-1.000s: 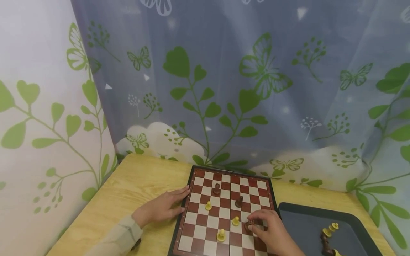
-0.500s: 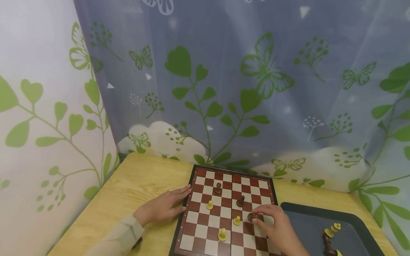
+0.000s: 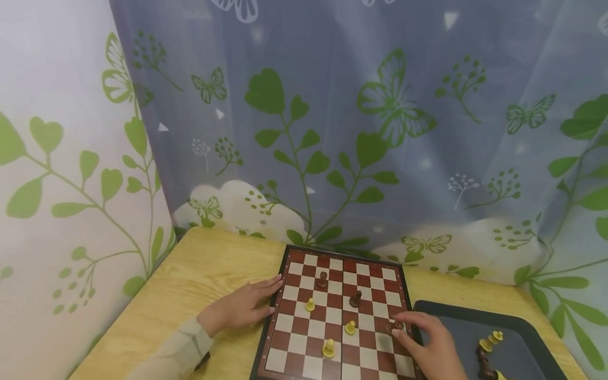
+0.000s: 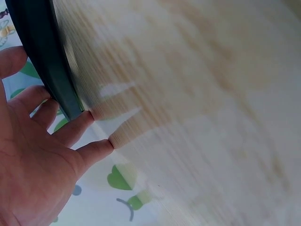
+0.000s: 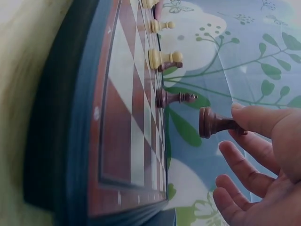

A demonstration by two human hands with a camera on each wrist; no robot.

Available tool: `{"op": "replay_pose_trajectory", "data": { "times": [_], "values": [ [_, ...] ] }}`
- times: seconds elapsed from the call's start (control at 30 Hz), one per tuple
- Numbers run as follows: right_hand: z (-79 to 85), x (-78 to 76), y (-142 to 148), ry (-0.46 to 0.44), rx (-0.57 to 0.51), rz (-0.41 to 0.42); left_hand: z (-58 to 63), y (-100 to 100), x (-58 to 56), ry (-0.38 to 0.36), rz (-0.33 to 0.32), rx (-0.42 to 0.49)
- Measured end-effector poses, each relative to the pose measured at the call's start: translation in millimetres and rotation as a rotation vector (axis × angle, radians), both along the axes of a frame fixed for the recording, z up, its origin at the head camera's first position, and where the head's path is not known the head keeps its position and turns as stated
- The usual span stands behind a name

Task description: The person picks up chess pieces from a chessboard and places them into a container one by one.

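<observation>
My right hand (image 3: 429, 338) pinches a dark brown chess piece (image 5: 214, 123) between thumb and index finger, its top hidden by them. In the right wrist view its base hangs clear of the chessboard (image 3: 363, 268). This is over the board's right side. My left hand (image 3: 239, 309) lies at the board's left edge with fairly straight fingers, touching the rim. Standing on the board are two dark brown pieces, one farther back (image 3: 322, 280) and one near the centre (image 3: 355, 299). Yellow pieces stand there too: a left pawn (image 3: 310, 304), a middle pawn (image 3: 350, 328) and a front piece (image 3: 329, 348).
A dark tray (image 3: 451, 322) stands right of the board, holding a yellow chess piece (image 3: 491, 340), a dark brown one (image 3: 483, 364) and part of another yellow one. The wooden table (image 3: 223, 258) meets a leaf-patterned curtain (image 3: 332, 105) behind.
My right hand has lifted the dark brown chess piece and carried it rightwards, toward the board's right edge. My left hand and the standing pieces have stayed put.
</observation>
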State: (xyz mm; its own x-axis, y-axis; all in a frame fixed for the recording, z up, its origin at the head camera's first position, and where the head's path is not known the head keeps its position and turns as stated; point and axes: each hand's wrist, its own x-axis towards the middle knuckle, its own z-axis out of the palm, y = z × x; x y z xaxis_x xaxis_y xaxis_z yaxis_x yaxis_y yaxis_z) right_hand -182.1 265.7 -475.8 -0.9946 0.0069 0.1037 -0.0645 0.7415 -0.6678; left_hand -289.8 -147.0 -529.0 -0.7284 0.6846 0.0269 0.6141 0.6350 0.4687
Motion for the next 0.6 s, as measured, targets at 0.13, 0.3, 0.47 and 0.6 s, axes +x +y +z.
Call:
{"op": "replay_pose_trajectory", "data": {
  "times": [0.13, 0.3, 0.47, 0.6],
  "values": [
    [-2.6, 6.2, 8, 0.035, 0.023, -0.021, 0.2, 0, -0.3, 0.004, -0.003, 0.006],
    [-8.3, 15.7, 15, 0.088, 0.051, -0.048, -0.5, -1, 0.8, 0.008, -0.012, 0.015],
    [-13.1, 21.6, 23, 0.147, 0.070, -0.062, -0.8, -1, -0.9, 0.018, -0.009, 0.021],
    [-18.0, 23.1, 32, 0.132, 0.072, -0.077, -1.4, -1, -1.8, 0.015, -0.011, 0.017]
  ]
}}
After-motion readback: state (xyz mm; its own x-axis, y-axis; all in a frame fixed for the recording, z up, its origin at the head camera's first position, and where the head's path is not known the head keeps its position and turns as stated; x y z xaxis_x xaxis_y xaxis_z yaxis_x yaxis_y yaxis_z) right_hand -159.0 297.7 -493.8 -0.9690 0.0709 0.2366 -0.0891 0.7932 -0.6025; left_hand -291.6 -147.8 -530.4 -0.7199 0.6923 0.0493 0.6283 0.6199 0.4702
